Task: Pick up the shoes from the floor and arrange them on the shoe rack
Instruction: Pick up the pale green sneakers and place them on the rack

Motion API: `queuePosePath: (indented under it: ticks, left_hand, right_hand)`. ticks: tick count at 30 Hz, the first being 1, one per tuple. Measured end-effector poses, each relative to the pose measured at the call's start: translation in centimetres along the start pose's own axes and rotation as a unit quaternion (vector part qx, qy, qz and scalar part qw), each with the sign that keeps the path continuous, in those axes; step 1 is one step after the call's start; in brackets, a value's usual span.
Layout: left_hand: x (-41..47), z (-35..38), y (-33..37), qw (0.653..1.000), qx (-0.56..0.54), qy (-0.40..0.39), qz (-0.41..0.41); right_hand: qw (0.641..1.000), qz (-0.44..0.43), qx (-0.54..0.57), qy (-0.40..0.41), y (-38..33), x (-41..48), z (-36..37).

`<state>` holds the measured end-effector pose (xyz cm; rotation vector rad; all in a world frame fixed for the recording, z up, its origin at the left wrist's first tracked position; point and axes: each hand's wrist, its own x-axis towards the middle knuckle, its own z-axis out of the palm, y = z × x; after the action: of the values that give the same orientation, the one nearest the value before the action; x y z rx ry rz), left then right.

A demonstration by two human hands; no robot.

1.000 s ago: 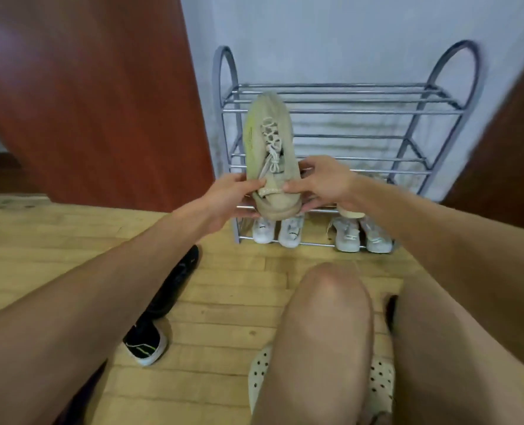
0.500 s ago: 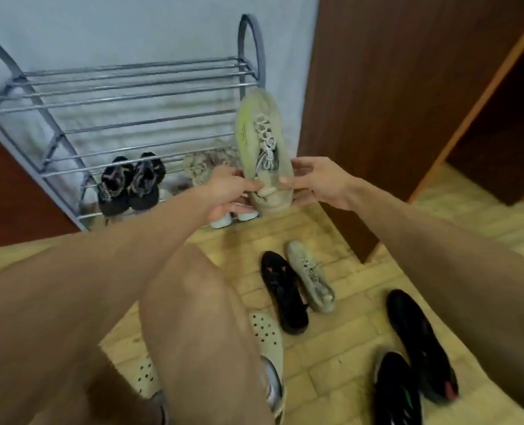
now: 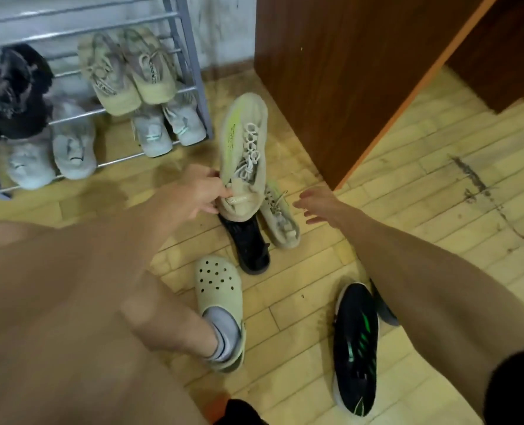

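Observation:
My left hand (image 3: 197, 194) grips a beige sneaker (image 3: 244, 142) with a neon stripe by its heel collar, holding it above the floor. My right hand (image 3: 318, 207) hovers open just right of it, fingers spread, over a matching beige sneaker (image 3: 280, 220) lying on the floor. A black shoe (image 3: 250, 243) lies beside that one, partly under the held sneaker. The grey metal shoe rack (image 3: 190, 69) stands at the upper left, holding a beige pair (image 3: 129, 72), dark shoes (image 3: 12, 93) and pale grey pairs (image 3: 165, 127) on its lower rails.
A black sneaker with green marks (image 3: 357, 348) lies on the floor at lower right, another dark shoe partly hidden behind my right arm. My foot wears a cream clog (image 3: 219, 302). A brown wooden cabinet (image 3: 340, 72) stands right of the rack.
My view swung right and down from the rack to the floor. My right hand let go of the beige sneaker and opened; my left hand still holds it, now lower.

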<state>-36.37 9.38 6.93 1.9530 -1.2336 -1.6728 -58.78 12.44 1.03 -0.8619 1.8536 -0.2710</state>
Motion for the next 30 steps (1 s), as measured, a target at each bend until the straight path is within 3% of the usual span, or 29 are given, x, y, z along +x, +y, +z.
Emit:
queuePosePath:
  ticks: [4, 11, 21, 27, 30]
  left_hand:
    - [2.7, -1.0, -2.0, 0.999, 0.036, 0.002, -0.026]
    - [5.4, -2.2, -2.2, 0.998, 0.05, 0.011, -0.029]
    - [4.3, -4.0, -1.9, 0.998, 0.057, 0.004, -0.026]
    - [1.6, -7.9, 0.4, 0.998, 0.059, 0.011, -0.002]
    - [-0.7, -10.3, 1.4, 0.999, 0.038, 0.032, 0.017]
  right_hand:
    - [0.993, 0.035, -0.116, -0.003, 1.9, 3.5, 3.4]
    - [0.98, 0.081, -0.18, 0.016, 5.6, 8.0, 6.8]
    - [0.989, 0.133, -0.058, -0.003, 4.4, 6.8, 8.0]
    - [0.989, 0.074, -0.123, 0.037, 0.7, 3.2, 4.1]
    - [0.993, 0.039, -0.101, 0.053, -2.4, 0.6, 1.8]
